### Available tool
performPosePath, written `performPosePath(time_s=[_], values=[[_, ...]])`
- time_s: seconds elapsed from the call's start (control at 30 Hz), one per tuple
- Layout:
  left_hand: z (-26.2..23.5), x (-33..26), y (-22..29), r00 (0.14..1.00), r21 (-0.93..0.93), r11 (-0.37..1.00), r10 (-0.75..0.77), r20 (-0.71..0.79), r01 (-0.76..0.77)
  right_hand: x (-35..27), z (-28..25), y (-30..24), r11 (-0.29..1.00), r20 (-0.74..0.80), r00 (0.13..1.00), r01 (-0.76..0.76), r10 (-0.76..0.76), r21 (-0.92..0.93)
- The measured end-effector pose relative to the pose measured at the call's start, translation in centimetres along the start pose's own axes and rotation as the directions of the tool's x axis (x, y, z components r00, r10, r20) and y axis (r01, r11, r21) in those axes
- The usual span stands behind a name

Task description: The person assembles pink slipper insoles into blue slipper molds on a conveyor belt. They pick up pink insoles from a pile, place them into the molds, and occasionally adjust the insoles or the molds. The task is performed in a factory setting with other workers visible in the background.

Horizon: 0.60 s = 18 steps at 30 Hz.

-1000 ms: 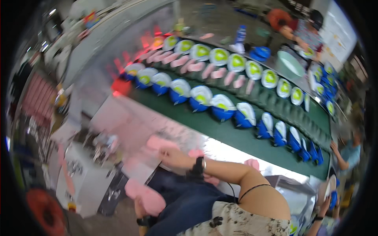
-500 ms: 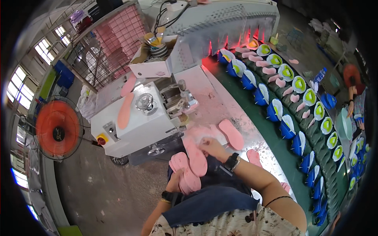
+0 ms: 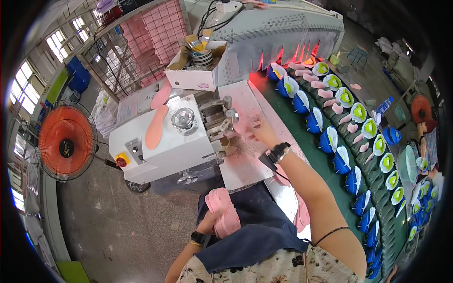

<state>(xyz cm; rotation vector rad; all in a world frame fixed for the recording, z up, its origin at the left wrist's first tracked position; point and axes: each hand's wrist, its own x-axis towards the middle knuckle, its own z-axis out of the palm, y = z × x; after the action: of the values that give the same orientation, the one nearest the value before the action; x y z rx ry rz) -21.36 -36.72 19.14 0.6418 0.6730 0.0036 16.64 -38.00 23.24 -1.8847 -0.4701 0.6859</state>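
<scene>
A stack of pink insoles [image 3: 223, 214] rests over my lap, with my left hand [image 3: 207, 222] wrapped round its near left side. Farther forward, my right hand [image 3: 264, 133] pinches a single pink insole [image 3: 241, 123] by its right end. The other end of that insole reaches the rollers [image 3: 227, 119] on the right side of a white bench machine [image 3: 165, 153]. Pink dust covers the metal plate [image 3: 243, 173] below my right wrist. Two more insoles, one coral pink [image 3: 156, 128] and one lighter [image 3: 162, 96], lie on the machine's top.
To the right runs a green conveyor [image 3: 309, 155] carrying rows of blue-and-white shoe uppers [image 3: 329, 140] and pink insoles. An open box [image 3: 191, 79] with brushes stands behind the machine. At left is an orange fan [image 3: 66, 141]. Another person's arm [image 3: 421, 134] shows far right.
My right hand has moved forward from the stack to the rollers, taking an insole with it. The insole that lay on the plate at right is gone from there. My left hand still grips the stack.
</scene>
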Motion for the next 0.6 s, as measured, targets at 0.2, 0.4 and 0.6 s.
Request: performPosePath(time_s=[0.2, 0.4, 0.6], values=[[-0.9, -0.2, -0.6, 0.998, 0.005, 0.998, -0.058, -0.036, 0.058, -1.5, -1.2, -1.0, 0.727, -0.081, 0.886, 0.319, -0.456, -0.608], [-0.4, -1.1, -0.3, 0.998, -0.051, 0.998, 0.024, -0.057, -0.027, 5.9, 4.0, 2.9, 0.985, -0.22, 0.969, 0.075, -0.109, -0.155], [-0.5, 0.5, 0.4, 0.996, 0.03, 0.998, -0.044, -0.076, 0.047, 4.8, -1.8, 1.4, 0.902, -0.19, 0.979, 0.014, 0.076, 0.431]])
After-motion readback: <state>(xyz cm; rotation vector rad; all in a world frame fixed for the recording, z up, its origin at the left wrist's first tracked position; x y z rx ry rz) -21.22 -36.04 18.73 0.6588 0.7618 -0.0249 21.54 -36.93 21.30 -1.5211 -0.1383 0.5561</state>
